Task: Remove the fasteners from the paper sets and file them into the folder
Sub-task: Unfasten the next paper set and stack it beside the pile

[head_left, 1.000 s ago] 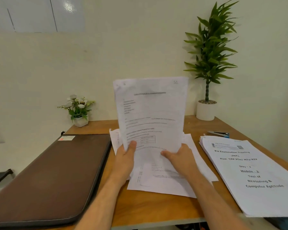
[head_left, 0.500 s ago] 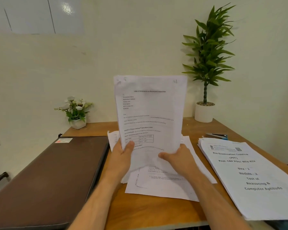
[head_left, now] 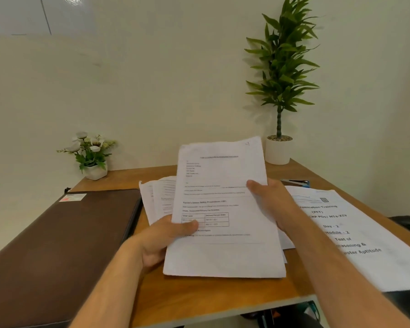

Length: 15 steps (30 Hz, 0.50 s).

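Holding a loose paper set [head_left: 223,209] up off the surface [head_left: 199,297] w/ both hands: left hand [head_left: 161,240] grips the left edge, thumb on the printed face, fingers curled behind; right hand [head_left: 272,204] pinches the right edge higher up, thumb on top. Sheets lean back, top edges slightly uneven. No staple or clip visible on this set, tho the top left corner is too faint to be sure. More papers [head_left: 159,200] lie flat under and behind it. Brown folder [head_left: 64,245] sits closed at left, just beside the papers. Thick stapled-looking stack [head_left: 355,235] lies at right, w/ what looks like a stapler or remover [head_left: 296,183] just behind it. Step in hand, prob.: squaring up the freed sheets before filing. Next move needs the folder opened, so one hand must let go, then the set slides in flat w/o fanning out. The right stack likely remains to be done.
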{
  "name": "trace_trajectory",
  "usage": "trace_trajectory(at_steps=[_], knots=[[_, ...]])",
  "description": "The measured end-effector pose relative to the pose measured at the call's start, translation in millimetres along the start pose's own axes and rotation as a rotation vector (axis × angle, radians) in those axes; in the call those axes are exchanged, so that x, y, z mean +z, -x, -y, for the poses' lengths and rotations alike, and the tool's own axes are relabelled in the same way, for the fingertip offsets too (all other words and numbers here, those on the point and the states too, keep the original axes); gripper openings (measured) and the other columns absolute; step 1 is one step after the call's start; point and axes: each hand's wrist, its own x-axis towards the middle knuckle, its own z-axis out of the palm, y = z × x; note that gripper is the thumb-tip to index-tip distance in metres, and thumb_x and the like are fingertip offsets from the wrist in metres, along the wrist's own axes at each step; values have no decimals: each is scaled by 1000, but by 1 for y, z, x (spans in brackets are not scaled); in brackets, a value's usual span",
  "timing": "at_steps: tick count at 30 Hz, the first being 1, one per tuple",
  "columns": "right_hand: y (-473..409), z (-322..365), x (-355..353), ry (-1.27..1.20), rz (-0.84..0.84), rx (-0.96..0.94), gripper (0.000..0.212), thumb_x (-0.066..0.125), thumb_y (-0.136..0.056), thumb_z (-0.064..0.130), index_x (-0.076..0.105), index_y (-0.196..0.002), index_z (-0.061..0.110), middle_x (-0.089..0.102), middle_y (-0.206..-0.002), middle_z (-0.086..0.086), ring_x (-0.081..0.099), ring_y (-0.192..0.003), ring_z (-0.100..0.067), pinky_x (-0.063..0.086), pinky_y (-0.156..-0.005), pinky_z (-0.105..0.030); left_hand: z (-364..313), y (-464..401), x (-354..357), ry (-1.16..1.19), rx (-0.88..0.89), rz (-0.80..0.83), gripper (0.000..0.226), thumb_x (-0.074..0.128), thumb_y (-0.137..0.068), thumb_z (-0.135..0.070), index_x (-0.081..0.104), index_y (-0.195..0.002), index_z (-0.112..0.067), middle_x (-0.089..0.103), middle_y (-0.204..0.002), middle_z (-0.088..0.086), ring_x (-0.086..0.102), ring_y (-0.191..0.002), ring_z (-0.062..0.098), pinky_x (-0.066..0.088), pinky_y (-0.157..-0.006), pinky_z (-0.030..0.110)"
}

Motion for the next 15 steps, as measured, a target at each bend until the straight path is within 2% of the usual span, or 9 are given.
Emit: trace_trajectory(at_steps=[2,5,7,10,12,15], knots=[[4,-4,-9,9,-20,22,10,59,-99,27,69,-96,23,76,-88,3,73,-77,-16,54,-62,-27,-17,-8,-2,-8,-29,6,42,69,-92,-19,59,-133,-20,70,-127,10,66,-118,31,46,-106,56],[9,-10,-12,45,42,34,12,59,-99,26,68,-91,23,75,-74,10,72,-60,-7,49,-45,-17,-40,-28,-2,137,64,-143,37,65,-95,-29,64,-129,-15,73,-119,12,69,-112,30,51,-102,51],[11,-14,-9,62,80,53,12,58,-100,26,67,-91,24,75,-73,12,72,-61,-6,49,-44,-15,-52,-40,0,180,133,-217,37,65,-95,-33,66,-125,-11,74,-115,13,72,-105,31,57,-91,47],[13,-17,-8,0,104,91,8,59,-99,25,66,-95,24,76,-77,10,74,-67,-10,54,-53,-22,-59,-56,-1,139,211,-308,34,64,-98,-29,64,-127,-10,76,-110,12,74,-97,31,62,-75,43],[13,-18,-12,-16,98,110,6,59,-99,25,64,-95,26,75,-73,12,73,-65,-9,53,-53,-24,-58,-61,3,122,231,-311,32,62,-99,-26,63,-128,-13,76,-110,10,74,-98,30,61,-72,42],[12,-20,-17,-32,67,63,10,58,-99,21,64,-93,26,73,-67,16,71,-59,-4,50,-46,-16,-49,-62,11,170,253,-282,29,60,-100,-25,64,-127,-14,75,-112,10,73,-100,30,61,-74,43]])
